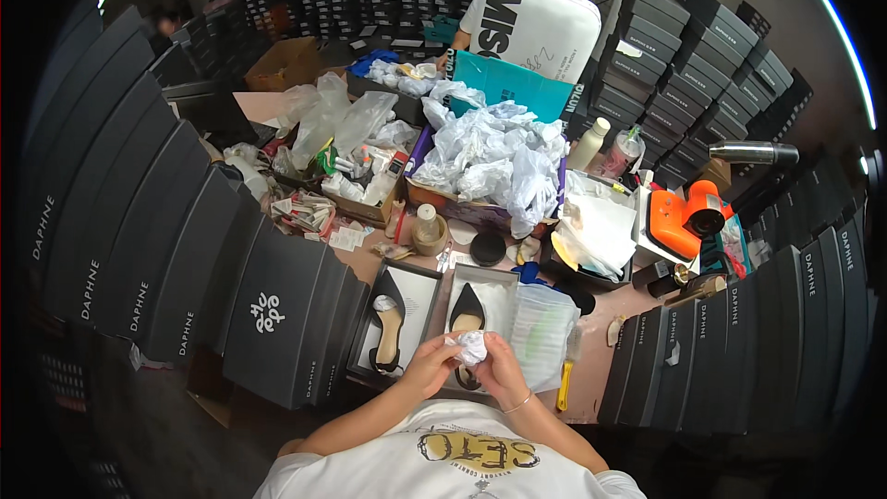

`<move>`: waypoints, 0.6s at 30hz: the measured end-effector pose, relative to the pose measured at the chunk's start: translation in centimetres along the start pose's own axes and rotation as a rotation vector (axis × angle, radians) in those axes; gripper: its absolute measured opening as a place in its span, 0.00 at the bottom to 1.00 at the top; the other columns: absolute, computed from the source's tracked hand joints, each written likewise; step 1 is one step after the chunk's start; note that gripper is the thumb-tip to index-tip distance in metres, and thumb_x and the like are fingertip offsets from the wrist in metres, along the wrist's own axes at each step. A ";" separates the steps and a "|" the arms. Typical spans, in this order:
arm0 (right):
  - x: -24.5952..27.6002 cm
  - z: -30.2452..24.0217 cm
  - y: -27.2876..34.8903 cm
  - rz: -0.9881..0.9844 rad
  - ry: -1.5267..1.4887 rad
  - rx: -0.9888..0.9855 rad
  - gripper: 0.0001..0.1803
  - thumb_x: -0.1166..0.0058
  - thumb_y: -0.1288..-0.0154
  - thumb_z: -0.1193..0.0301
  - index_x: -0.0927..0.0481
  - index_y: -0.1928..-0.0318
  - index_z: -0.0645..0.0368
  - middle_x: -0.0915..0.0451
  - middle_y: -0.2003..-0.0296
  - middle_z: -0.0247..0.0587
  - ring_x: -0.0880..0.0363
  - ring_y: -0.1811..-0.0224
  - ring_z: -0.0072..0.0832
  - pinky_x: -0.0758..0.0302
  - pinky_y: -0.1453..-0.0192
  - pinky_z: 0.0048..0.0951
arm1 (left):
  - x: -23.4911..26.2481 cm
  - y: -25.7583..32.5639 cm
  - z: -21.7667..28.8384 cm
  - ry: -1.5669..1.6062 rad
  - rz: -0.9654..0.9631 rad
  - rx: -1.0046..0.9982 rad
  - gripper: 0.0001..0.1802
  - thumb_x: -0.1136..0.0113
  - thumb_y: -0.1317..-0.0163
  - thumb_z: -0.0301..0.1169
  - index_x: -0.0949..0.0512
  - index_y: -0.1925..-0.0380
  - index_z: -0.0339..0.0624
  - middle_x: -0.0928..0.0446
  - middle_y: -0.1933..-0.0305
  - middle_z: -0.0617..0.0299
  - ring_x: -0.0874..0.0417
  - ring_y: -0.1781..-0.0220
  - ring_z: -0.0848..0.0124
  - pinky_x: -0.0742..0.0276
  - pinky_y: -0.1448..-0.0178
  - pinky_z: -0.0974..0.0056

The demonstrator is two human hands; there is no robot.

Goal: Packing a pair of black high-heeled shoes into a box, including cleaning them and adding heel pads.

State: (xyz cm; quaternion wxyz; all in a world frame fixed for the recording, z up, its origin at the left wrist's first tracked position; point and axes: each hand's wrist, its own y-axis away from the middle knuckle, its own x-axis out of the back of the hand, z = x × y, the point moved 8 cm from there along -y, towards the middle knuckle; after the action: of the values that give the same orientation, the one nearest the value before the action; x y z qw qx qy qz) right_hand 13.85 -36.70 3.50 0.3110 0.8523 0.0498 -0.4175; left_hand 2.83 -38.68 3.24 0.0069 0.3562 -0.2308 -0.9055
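A crumpled wad of white tissue paper (469, 347) is pinched between my left hand (434, 365) and my right hand (502, 370), close to my chest. Both hands have their fingers closed around its sides. Just beyond them a black pointed shoe (467, 306) lies in an open shoebox lined with white paper, its rear part mostly hidden by my hands. Left of it, a second black pointed shoe (388, 307) with a pale insole rests in the other half of the box, with white paper stuffed in its toe.
A box heaped with crumpled white paper (490, 152) stands at the back. Stacked dark shoeboxes (286, 314) wall the left side, and more shoeboxes (702, 351) the right. An orange device (679, 217), a yellow-handled tool (565, 386) and a translucent foam sheet (543, 333) lie to the right.
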 end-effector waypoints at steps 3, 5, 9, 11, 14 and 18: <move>-0.2 -2.7 1.7 -0.010 0.942 0.404 0.09 0.53 0.29 0.69 0.26 0.64 0.61 0.22 0.66 0.36 0.23 0.69 0.23 0.26 0.65 0.25 | 1.2 0.5 1.3 -0.585 0.102 -0.315 0.16 0.48 0.34 0.25 0.24 0.49 0.31 0.20 0.57 0.57 0.20 0.60 0.74 0.24 0.55 0.69; -3.0 -4.6 4.3 -0.022 1.182 0.573 0.09 0.55 0.29 0.70 0.27 0.66 0.62 0.22 0.70 0.35 0.24 0.69 0.21 0.26 0.65 0.26 | 0.4 1.5 3.5 -0.832 0.190 -0.563 0.14 0.48 0.34 0.28 0.21 0.53 0.32 0.20 0.64 0.61 0.21 0.66 0.77 0.27 0.62 0.73; 4.0 -3.7 4.4 0.290 0.359 0.202 0.07 0.56 0.31 0.71 0.28 0.68 0.57 0.24 0.74 0.32 0.24 0.69 0.21 0.23 0.63 0.29 | 6.6 0.6 3.8 -0.275 0.289 -0.321 0.12 0.51 0.31 0.29 0.24 0.53 0.37 0.21 0.61 0.59 0.20 0.61 0.72 0.24 0.57 0.67; 6.7 -4.5 5.0 0.241 0.313 0.205 0.06 0.55 0.31 0.70 0.28 0.68 0.55 0.23 0.71 0.32 0.22 0.65 0.25 0.21 0.58 0.34 | 6.9 0.5 4.2 0.097 0.219 -0.232 0.10 0.53 0.30 0.29 0.28 0.52 0.41 0.23 0.58 0.59 0.20 0.56 0.69 0.23 0.53 0.62; 8.3 -5.6 6.5 0.187 0.317 0.222 0.06 0.54 0.32 0.71 0.27 0.68 0.55 0.23 0.69 0.31 0.23 0.64 0.22 0.22 0.58 0.30 | 6.5 0.2 7.1 0.257 0.264 -0.293 0.09 0.53 0.31 0.29 0.29 0.52 0.43 0.25 0.56 0.59 0.22 0.56 0.68 0.23 0.52 0.58; 13.3 -7.8 6.5 0.173 1.000 0.078 0.14 0.44 0.36 0.65 0.25 0.56 0.61 0.22 0.57 0.42 0.22 0.55 0.30 0.24 0.49 0.32 | 3.5 -0.5 11.0 0.043 0.215 -0.469 0.08 0.53 0.30 0.28 0.29 0.53 0.43 0.26 0.62 0.64 0.24 0.62 0.76 0.25 0.58 0.68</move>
State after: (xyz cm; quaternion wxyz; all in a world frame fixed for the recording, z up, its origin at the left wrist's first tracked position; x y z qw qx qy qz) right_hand 29.97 -39.82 0.39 0.2507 0.9599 0.1062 0.0673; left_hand -6.85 -34.26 7.82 0.1903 0.3375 -0.0510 -0.9205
